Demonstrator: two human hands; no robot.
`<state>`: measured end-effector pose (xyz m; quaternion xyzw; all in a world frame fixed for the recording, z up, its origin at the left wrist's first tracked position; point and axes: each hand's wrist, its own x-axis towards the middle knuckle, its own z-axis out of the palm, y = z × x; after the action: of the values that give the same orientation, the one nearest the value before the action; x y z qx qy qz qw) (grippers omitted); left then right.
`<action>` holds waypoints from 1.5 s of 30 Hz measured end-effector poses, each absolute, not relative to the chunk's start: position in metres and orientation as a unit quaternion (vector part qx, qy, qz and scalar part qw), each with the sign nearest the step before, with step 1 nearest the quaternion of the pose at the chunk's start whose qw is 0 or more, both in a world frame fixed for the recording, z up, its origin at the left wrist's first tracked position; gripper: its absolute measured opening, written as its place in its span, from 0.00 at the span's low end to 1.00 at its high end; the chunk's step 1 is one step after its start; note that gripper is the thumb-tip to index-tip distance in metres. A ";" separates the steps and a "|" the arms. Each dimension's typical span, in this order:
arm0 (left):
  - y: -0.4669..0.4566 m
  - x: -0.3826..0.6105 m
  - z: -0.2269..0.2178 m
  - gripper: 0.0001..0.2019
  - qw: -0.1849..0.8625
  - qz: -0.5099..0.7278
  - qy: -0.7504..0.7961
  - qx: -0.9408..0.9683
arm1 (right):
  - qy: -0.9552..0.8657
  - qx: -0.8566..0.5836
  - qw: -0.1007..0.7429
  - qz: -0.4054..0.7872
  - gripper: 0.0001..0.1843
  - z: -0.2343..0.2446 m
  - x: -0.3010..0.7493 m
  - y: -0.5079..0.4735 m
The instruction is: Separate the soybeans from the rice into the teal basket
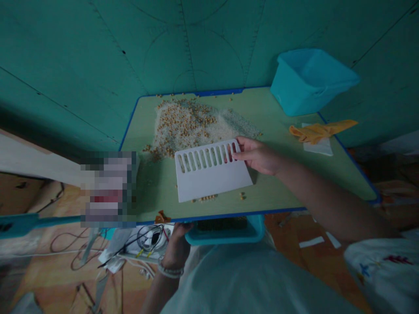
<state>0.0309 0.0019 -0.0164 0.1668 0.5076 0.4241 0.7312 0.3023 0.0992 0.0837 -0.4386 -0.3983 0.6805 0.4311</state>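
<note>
My right hand (pixel 258 156) grips the right end of a white slotted plastic panel (pixel 212 182), with fingers showing through the end slots. The panel stands tilted on the pale green table, its slots toward the far side. Just beyond it spreads a heap of white grains (pixel 225 124) mixed with round tan beans (pixel 181 120). At the near table edge, my left hand (pixel 178 246) holds the left end of a blue tub (pixel 225 240), partly under the tabletop. Something dark shows inside the tub. Some of the left fingers are hidden.
A blue bin (pixel 314 83) stands at the back right corner of the table (pixel 275 196). An orange cloth (pixel 321 131) lies over a white sheet (pixel 319 147) on the right. A few beans (pixel 242 196) lie by the front edge. Cables (pixel 152 237) sit below left.
</note>
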 end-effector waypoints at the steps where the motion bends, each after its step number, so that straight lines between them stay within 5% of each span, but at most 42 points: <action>1: 0.002 0.031 -0.017 0.15 0.731 0.425 0.506 0.168 | -0.401 -0.437 0.424 0.685 0.12 0.084 0.302 0.099; 29: 0.003 0.035 -0.009 0.18 0.732 0.427 0.513 0.140 | -0.419 -0.416 0.360 0.722 0.09 0.089 0.301 0.091; 45: 0.005 0.037 -0.008 0.06 0.753 0.422 0.456 0.216 | -0.479 -0.363 0.282 0.748 0.10 0.088 0.306 0.088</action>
<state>0.0374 0.0048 -0.0083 0.2161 0.4558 0.4218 0.7534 0.3056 0.0881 0.0876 -0.3630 -0.4787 0.7480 0.2821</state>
